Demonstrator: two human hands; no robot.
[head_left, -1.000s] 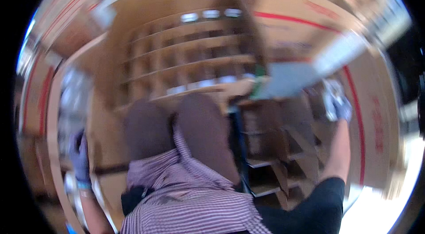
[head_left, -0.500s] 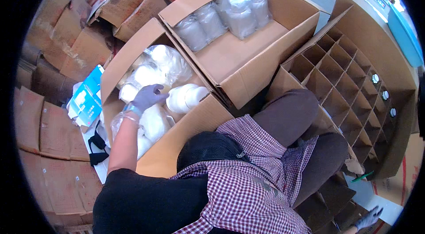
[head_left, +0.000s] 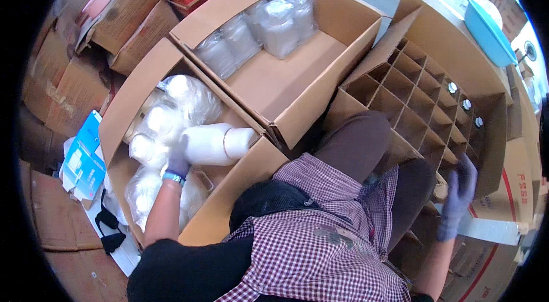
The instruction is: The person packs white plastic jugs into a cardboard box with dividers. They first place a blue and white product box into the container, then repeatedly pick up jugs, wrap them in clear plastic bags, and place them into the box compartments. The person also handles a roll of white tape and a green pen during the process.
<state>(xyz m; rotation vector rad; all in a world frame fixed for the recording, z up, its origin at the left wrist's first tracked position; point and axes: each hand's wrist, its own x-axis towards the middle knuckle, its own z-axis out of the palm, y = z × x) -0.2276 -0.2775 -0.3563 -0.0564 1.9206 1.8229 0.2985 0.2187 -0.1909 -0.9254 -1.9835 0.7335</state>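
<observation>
My left hand, in a thin grey glove, is closed on the left end of a white cylindrical plastic piece. The piece lies sideways over the open carton on my left; part of my fingers is hidden by it. Around it in that carton are several white round containers in clear plastic bags. My right hand, gloved too, is raised beside the near right edge of the divided carton. Its fingers are stretched out and nothing is in them.
A second open carton ahead holds several bagged clear containers. White-capped items stand in a few cells of the divided carton. A blue box lies at left, a light-blue basin at far right. Stacked cartons line the left.
My left hand has come down and taken hold of the white cylindrical piece, which now shows more of its length. My right hand has risen from the lower right corner. The view has shifted right.
</observation>
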